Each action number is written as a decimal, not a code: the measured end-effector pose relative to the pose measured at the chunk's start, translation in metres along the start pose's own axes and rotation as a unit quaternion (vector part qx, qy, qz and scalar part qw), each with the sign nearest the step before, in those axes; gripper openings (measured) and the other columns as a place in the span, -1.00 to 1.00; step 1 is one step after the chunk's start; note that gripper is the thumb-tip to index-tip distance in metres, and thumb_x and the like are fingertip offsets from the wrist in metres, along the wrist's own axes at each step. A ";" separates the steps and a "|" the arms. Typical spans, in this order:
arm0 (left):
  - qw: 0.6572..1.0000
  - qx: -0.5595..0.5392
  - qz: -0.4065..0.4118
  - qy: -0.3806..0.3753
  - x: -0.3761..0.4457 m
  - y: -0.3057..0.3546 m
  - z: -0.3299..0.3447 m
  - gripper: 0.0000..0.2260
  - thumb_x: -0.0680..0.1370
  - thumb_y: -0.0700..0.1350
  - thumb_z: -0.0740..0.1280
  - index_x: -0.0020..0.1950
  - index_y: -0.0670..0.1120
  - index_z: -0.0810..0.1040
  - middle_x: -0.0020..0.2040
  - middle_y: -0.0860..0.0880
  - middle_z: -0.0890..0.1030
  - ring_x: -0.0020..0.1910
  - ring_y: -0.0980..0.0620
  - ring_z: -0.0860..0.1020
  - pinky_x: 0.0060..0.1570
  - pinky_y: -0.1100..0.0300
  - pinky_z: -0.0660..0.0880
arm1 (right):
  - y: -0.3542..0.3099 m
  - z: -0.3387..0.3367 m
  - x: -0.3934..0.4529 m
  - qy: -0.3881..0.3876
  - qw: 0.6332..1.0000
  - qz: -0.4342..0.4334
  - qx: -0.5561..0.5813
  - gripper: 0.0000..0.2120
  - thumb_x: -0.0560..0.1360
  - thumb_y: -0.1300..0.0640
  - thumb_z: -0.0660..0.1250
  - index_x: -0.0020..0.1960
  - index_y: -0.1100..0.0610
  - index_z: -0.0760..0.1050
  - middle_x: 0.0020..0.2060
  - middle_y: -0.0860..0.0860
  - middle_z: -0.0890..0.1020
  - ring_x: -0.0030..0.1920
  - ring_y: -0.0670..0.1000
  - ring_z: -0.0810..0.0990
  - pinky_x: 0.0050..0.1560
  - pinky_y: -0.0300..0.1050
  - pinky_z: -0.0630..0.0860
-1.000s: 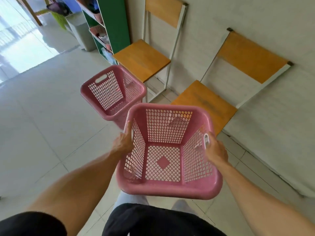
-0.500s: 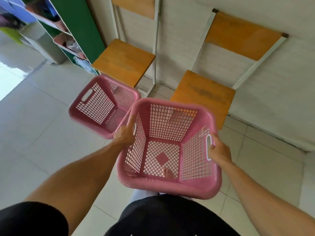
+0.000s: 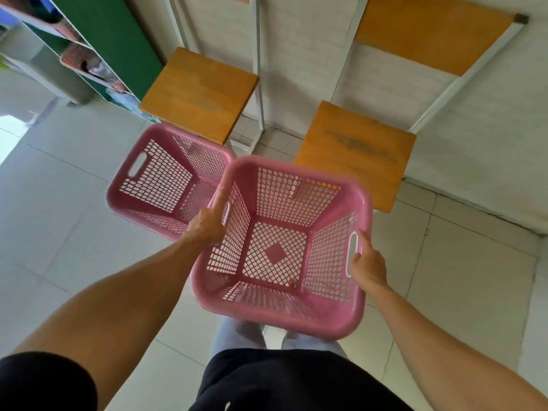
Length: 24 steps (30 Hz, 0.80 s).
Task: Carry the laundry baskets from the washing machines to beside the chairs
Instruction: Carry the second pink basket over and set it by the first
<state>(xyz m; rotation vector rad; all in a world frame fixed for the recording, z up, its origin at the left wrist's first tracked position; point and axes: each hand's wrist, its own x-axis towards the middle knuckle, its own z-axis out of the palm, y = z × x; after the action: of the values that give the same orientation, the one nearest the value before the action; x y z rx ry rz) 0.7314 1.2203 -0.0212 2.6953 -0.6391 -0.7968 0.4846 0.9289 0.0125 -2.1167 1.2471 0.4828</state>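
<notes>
I hold an empty pink laundry basket in front of me, low over the tiled floor. My left hand grips its left handle and my right hand grips its right handle. A second pink basket stands on the floor just to the left, its rim touching or nearly touching the held one. Behind them stand two wooden chairs with white frames, the left chair above the floor basket and the right chair behind the held basket.
A white brick wall runs behind the chairs. A green shelf unit with items stands at the upper left, beside a grey bin. Pale tiled floor spreads left and right. My legs are below the basket.
I have come closer to the chairs and the view has tipped down. The held basket has sunk lower, beside the basket on the floor. Both hands keep their grip.
</notes>
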 end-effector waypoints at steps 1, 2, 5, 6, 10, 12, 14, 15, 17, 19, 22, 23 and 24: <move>1.000 0.002 0.001 -0.009 0.004 -0.003 0.001 0.12 0.45 -0.42 0.31 0.52 0.32 -0.43 0.02 -0.33 0.58 -0.43 -0.12 0.62 -0.60 0.12 0.51 | -0.003 0.003 0.001 -0.003 1.000 0.008 0.002 -0.41 0.67 0.26 0.09 0.61 -0.13 0.09 -0.22 0.12 0.56 -0.34 0.02 0.62 -0.45 -0.11 0.57; 1.000 -0.003 0.002 -0.018 0.010 -0.009 0.003 0.13 0.44 -0.42 0.32 0.52 0.31 -0.44 -0.04 -0.30 0.58 -0.43 -0.14 0.62 -0.58 0.06 0.56 | -0.006 0.005 0.002 -0.004 1.000 0.016 0.006 -0.41 0.67 0.27 0.10 0.61 -0.13 0.10 -0.20 0.10 0.56 -0.33 0.00 0.61 -0.46 -0.14 0.55; 0.998 -0.028 0.027 -0.057 0.037 -0.024 0.005 0.14 0.39 -0.41 0.34 0.54 0.31 -0.39 0.11 -0.33 0.58 -0.32 -0.22 0.66 -0.46 -0.11 0.63 | -0.015 0.014 0.003 0.006 0.999 0.041 0.029 -0.40 0.66 0.30 0.11 0.60 -0.12 0.13 -0.08 0.12 0.59 -0.34 -0.03 0.59 -0.46 -0.16 0.54; 0.997 -0.024 0.032 -0.064 0.045 -0.026 0.004 0.10 0.41 -0.36 0.35 0.55 0.32 -0.35 0.26 -0.31 0.55 -0.16 -0.26 0.68 -0.29 -0.15 0.66 | -0.016 0.017 0.002 0.013 0.998 0.053 0.035 -0.40 0.66 0.31 0.12 0.60 -0.12 0.14 0.00 0.17 0.61 -0.34 -0.04 0.58 -0.44 -0.16 0.55; 0.995 -0.012 0.038 -0.091 0.074 -0.036 0.000 -0.04 0.47 -0.15 0.38 0.51 0.44 -0.23 0.47 -0.14 0.45 0.30 -0.21 0.55 0.21 -0.10 0.54 | -0.019 0.032 0.004 0.033 0.994 0.092 0.055 -0.39 0.64 0.32 0.14 0.59 -0.13 0.17 0.16 0.19 0.62 -0.35 -0.06 0.55 -0.40 -0.18 0.55; 0.993 -0.023 0.055 -0.104 0.092 -0.042 0.005 -0.01 0.45 -0.14 0.40 0.51 0.46 -0.25 0.48 -0.16 0.42 0.18 -0.10 0.58 0.12 -0.02 0.53 | -0.020 0.041 0.007 0.036 0.992 0.104 0.064 -0.39 0.64 0.33 0.14 0.58 -0.13 0.19 0.17 0.19 0.61 -0.35 -0.08 0.54 -0.40 -0.18 0.55; 0.987 -0.045 0.095 -0.121 0.109 -0.045 0.010 0.10 0.41 -0.25 0.41 0.51 0.45 -0.32 0.44 -0.23 0.44 -0.11 0.06 0.58 -0.17 0.12 0.58 | -0.020 0.047 0.013 0.043 0.990 0.115 0.070 -0.39 0.64 0.33 0.14 0.58 -0.15 0.20 0.18 0.18 0.60 -0.32 -0.05 0.58 -0.39 -0.16 0.57; 0.984 -0.048 0.115 -0.129 0.117 -0.047 0.014 0.15 0.39 -0.36 0.39 0.53 0.39 -0.35 0.37 -0.29 0.47 -0.24 0.04 0.60 -0.35 0.15 0.60 | -0.020 0.051 0.017 0.047 0.989 0.120 0.071 -0.38 0.63 0.33 0.14 0.57 -0.15 0.21 0.20 0.18 0.60 -0.29 -0.03 0.58 -0.34 -0.15 0.59; 0.978 -0.041 0.147 -0.142 0.127 -0.043 0.016 0.17 0.38 -0.50 0.33 0.57 0.26 -0.37 0.31 -0.35 0.46 -0.39 -0.03 0.60 -0.56 0.21 0.52 | -0.017 0.062 0.024 0.044 0.988 0.131 0.076 -0.39 0.62 0.34 0.15 0.57 -0.13 0.23 0.20 0.19 0.61 -0.23 0.02 0.56 -0.25 -0.13 0.58; 0.974 -0.044 0.183 -0.129 0.135 -0.037 0.019 0.13 0.38 -0.57 0.28 0.61 0.15 -0.32 0.45 -0.35 0.33 -0.27 0.01 0.60 -0.61 0.34 0.42 | -0.014 0.073 0.033 0.044 0.987 0.131 0.081 -0.41 0.62 0.34 0.16 0.55 -0.12 0.26 0.14 0.21 0.63 -0.21 0.05 0.54 -0.23 -0.15 0.51; 0.970 -0.045 0.212 -0.113 0.149 -0.042 0.033 0.13 0.35 -0.62 0.25 0.64 0.11 -0.27 0.58 -0.26 0.16 -0.18 0.03 0.54 -0.63 0.35 0.42 | -0.007 0.093 0.053 0.044 0.986 0.132 0.094 -0.40 0.60 0.35 0.16 0.52 -0.14 0.30 0.07 0.20 0.63 -0.19 0.08 0.55 -0.16 -0.15 0.50; 0.971 -0.041 0.211 -0.109 0.153 -0.047 0.041 0.12 0.35 -0.61 0.26 0.64 0.11 -0.26 0.57 -0.25 0.19 -0.23 0.03 0.55 -0.64 0.33 0.41 | -0.006 0.100 0.061 0.043 0.985 0.136 0.098 -0.39 0.59 0.35 0.16 0.52 -0.15 0.30 0.03 0.19 0.63 -0.19 0.08 0.56 -0.16 -0.14 0.50; 0.974 -0.034 0.202 -0.101 0.159 -0.054 0.049 0.11 0.36 -0.59 0.27 0.64 0.12 -0.25 0.53 -0.23 0.25 -0.31 0.00 0.57 -0.65 0.31 0.41 | -0.004 0.107 0.068 0.040 0.984 0.141 0.100 -0.38 0.59 0.35 0.15 0.52 -0.16 0.29 -0.02 0.17 0.61 -0.21 0.07 0.56 -0.17 -0.14 0.50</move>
<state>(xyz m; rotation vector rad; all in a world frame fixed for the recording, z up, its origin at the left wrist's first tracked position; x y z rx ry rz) 0.8410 1.1850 -0.1526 2.3212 -1.1386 -0.9608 0.5213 0.9587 -0.1058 -1.8166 1.5838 0.3756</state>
